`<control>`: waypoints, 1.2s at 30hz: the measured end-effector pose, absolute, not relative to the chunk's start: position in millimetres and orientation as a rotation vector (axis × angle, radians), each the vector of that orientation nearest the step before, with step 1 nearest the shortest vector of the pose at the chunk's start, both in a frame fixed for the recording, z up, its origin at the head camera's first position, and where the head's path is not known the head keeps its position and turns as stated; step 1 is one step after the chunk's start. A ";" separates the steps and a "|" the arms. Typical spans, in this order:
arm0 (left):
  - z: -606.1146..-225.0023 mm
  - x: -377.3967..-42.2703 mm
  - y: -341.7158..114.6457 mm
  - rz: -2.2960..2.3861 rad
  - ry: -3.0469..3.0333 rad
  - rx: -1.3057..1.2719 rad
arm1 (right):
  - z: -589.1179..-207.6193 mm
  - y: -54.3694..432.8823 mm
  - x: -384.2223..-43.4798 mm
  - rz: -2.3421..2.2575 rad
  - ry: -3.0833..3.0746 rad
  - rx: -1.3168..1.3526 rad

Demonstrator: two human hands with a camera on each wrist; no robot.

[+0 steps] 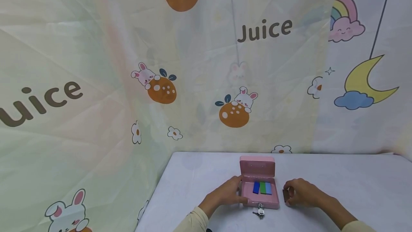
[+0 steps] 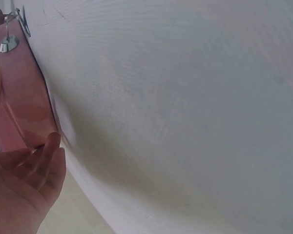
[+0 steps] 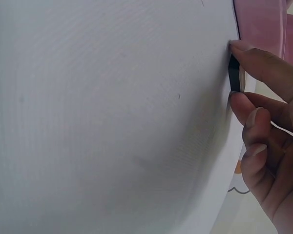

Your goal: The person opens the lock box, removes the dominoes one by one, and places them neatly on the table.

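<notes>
A pink metal cash box (image 1: 263, 205) stands on the table, its lid (image 1: 257, 168) raised at the back. Flat inside it lie a dark blue strip (image 1: 256, 187), a green strip (image 1: 263, 188) and a light blue strip (image 1: 268, 188), side by side. My left hand (image 1: 226, 191) holds the box by its left side, thumb at the front rim and fingers farther back; its fingertips (image 2: 53, 141) touch a corner. Just right of the box, my right hand (image 1: 304, 192) pinches a small dark flat block (image 1: 285, 195) between thumb and finger, close over the table.
A silver lock with keys (image 1: 260, 211) hangs at the front of the box. The white table (image 1: 206, 167) reaches back to a printed cloth wall (image 1: 199, 117), with another cloth wall (image 1: 80, 135) along the left.
</notes>
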State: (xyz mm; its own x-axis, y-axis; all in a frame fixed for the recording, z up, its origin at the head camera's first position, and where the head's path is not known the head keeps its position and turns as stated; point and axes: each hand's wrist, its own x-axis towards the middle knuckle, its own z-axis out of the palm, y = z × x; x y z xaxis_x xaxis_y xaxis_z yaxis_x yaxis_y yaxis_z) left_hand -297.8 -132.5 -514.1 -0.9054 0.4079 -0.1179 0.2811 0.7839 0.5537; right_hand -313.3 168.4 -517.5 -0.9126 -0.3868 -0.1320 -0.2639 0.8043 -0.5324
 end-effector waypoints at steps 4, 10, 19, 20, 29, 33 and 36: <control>-515.7 -299.0 -133.2 0.810 2.733 0.538 | -516.8 168.2 -312.9 -0.770 2.745 -0.484; -516.8 -298.7 -133.8 0.798 2.739 0.529 | -513.9 167.5 -310.6 -0.762 2.754 -0.464; -514.2 -296.8 -133.6 0.812 2.745 0.524 | -496.3 159.1 -307.1 -0.814 2.726 -0.507; -513.9 -296.8 -133.6 0.815 2.742 0.525 | -494.8 158.4 -306.3 -0.821 2.722 -0.520; -514.0 -298.1 -132.6 0.790 2.746 0.541 | -485.4 146.4 -303.2 -0.870 2.710 -0.654; -513.6 -298.2 -132.3 0.779 2.755 0.544 | -485.3 134.8 -302.8 -0.864 2.728 -0.648; -512.1 -297.7 -131.9 0.805 2.741 0.550 | -487.1 124.7 -302.0 -0.855 2.750 -0.613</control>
